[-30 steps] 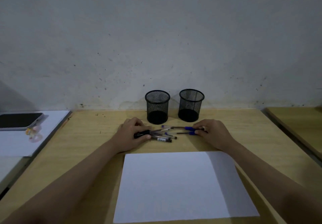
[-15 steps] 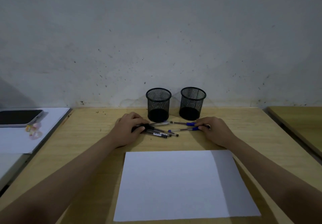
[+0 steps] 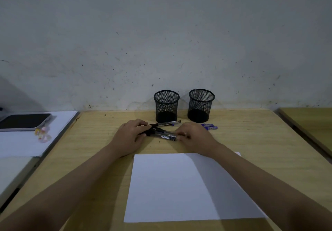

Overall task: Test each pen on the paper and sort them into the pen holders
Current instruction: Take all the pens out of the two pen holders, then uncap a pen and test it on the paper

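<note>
A small bundle of black pens (image 3: 164,134) lies on the tabletop (image 3: 251,140) with its long axis running left to right, just near of two mesh pen holders (image 3: 166,105) and far of the white paper (image 3: 179,185); two blue pens (image 3: 209,126) lie the same way further right. The left hand (image 3: 132,134) reaches in palm down, its fingers curled around the bundle's left end. The right hand (image 3: 195,136), also palm down, meets the right end, though its grip is too blurred to tell.
</note>
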The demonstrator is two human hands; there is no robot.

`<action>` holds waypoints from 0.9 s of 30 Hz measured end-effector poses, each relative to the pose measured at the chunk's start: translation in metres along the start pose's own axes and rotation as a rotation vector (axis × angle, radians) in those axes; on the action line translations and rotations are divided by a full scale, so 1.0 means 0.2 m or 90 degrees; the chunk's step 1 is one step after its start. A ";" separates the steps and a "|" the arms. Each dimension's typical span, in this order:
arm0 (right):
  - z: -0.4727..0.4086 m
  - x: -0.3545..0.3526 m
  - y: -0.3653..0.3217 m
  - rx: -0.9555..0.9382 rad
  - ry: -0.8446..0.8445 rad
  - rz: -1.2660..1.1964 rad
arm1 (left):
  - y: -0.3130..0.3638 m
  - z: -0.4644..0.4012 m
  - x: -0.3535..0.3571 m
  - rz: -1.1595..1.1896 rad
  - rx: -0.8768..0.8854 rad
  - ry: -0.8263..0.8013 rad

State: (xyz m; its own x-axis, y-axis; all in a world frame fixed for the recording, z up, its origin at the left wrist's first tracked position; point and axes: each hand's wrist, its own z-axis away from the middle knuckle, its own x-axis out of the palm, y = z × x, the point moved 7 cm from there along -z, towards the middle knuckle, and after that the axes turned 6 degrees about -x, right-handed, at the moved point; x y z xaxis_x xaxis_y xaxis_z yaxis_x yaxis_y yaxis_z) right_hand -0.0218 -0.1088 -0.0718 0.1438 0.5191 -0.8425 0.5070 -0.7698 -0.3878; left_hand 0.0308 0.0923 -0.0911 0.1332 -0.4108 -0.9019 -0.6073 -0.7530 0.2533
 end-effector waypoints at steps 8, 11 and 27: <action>-0.03 0.04 -0.03 0.005 -0.009 0.032 | -0.07 0.01 0.09 0.066 -0.090 -0.095; -0.04 0.03 0.00 0.014 0.000 0.032 | -0.07 0.01 0.09 0.074 -0.097 -0.099; -0.08 0.09 -0.13 0.089 -0.036 0.113 | 0.06 0.36 -0.13 0.207 -0.104 0.029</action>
State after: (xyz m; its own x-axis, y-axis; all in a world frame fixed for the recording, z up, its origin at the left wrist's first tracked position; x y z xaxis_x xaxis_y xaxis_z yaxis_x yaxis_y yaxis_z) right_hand -0.0180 -0.0734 -0.0707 0.1708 0.3523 -0.9202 0.3541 -0.8934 -0.2763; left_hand -0.0361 0.1317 -0.0892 -0.0092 -0.6626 -0.7489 -0.4910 -0.6494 0.5807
